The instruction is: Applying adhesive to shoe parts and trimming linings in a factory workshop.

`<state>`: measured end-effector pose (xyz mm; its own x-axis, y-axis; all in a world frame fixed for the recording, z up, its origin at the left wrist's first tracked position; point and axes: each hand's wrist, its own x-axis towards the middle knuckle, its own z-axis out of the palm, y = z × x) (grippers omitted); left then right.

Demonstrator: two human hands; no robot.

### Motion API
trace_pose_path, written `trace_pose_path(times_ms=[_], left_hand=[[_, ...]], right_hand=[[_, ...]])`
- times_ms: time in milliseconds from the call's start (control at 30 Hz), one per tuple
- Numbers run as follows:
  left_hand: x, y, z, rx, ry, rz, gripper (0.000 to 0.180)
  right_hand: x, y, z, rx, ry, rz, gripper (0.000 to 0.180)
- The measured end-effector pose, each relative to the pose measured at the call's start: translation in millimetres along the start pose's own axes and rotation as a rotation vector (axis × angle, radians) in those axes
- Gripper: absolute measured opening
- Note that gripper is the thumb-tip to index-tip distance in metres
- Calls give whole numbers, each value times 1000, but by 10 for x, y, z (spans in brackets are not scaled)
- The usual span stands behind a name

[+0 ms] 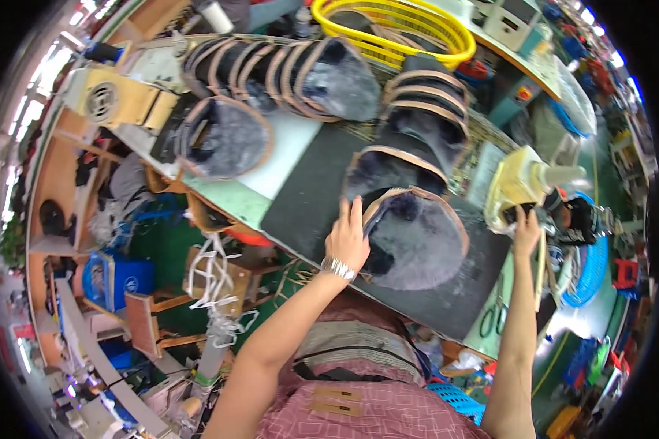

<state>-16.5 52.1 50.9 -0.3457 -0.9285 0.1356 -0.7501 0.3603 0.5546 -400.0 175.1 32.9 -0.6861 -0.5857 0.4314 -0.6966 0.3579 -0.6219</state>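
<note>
My left hand lies against the left edge of a grey fur-lined piece with a tan rim, nearest me on a black board. Its fingers are stretched out, two of them apart; the thumb is hard to see. Behind this piece, overlapping similar pieces run away from me in a row. At the right, my right hand reaches to the mouth of a pale yellow container. Its fingers are bent together at the dark opening, and what they grip there is hidden.
More fur-lined pieces stand in a row at the back left, with one in front. A yellow basket is behind. Scissors lie by the board's right edge. A yellowish fan-like machine stands far left.
</note>
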Motion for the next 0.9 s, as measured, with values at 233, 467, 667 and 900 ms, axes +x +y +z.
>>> trace_pose_path(times_ms=[233, 467, 667, 900], left_hand=[[1095, -996, -1238, 12, 312, 252, 38], [2046, -2703, -1847, 630, 248, -324, 80], [1233, -933, -701, 207, 291, 576, 51], [-163, 112, 408, -317, -80, 192, 62]], right_hand=[[-69, -1, -68, 261, -87, 238, 18], [-30, -831, -79, -239, 238, -42, 58], [-226, -2076, 671, -237, -294, -522, 59], [-525, -2102, 1145, -336, -584, -297, 37]])
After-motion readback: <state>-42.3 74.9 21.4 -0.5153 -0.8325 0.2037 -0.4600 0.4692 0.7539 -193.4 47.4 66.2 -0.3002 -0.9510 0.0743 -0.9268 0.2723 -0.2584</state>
